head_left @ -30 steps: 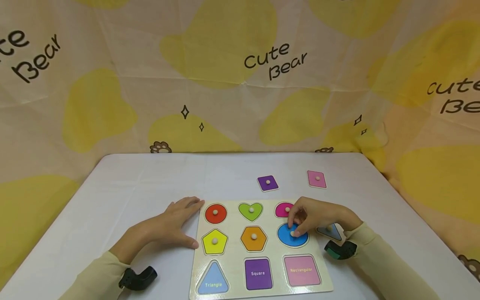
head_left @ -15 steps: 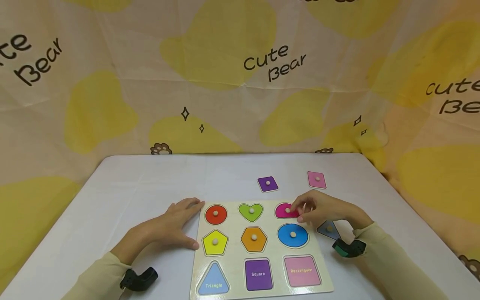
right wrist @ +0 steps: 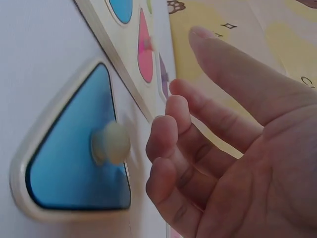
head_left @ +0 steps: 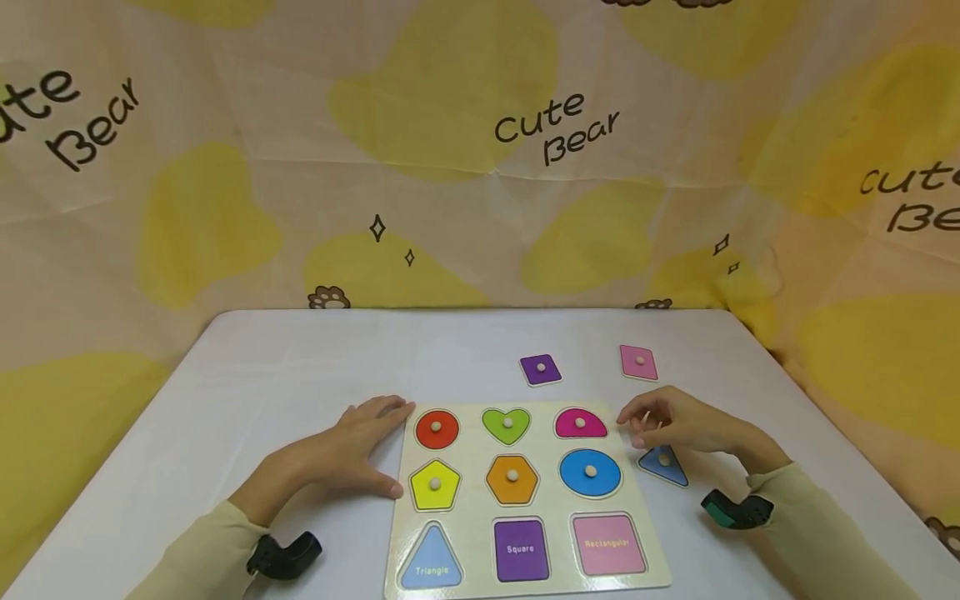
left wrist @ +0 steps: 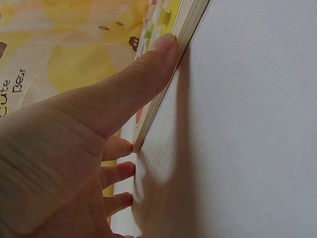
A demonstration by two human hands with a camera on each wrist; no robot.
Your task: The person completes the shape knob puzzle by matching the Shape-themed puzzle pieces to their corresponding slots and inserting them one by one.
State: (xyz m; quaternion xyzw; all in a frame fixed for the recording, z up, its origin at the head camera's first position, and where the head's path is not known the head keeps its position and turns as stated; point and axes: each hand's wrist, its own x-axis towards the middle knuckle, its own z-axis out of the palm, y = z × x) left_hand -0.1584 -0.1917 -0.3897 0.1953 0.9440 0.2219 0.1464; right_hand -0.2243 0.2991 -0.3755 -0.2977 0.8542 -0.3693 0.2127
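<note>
A wooden shape puzzle board [head_left: 468,533] lies on the table. My left hand [head_left: 341,450] touches its left edge with thumb and index finger, the other fingers spread in the left wrist view. Past the board's right edge hovers my right hand [head_left: 693,425], fingers loosely bent and holding nothing. Close by it lies the blue triangle piece [right wrist: 74,148] with its round knob. Set in the board are the blue oval [head_left: 590,472], the magenta half circle [head_left: 580,423], the orange hexagon [head_left: 512,492], the yellow pentagon, the red circle and the green heart.
Behind the board lie a purple square piece [head_left: 541,370] and a pink rectangle piece [head_left: 638,362]. The front row recesses show the printed triangle [head_left: 432,554], square [head_left: 521,567] and rectangle [head_left: 608,558]. A patterned cloth [head_left: 450,192] hangs at the table's far edge.
My right hand has let go of the blue oval's knob and moved right, off the board, to above the blue triangle piece. The left hand has stayed at the board's edge.
</note>
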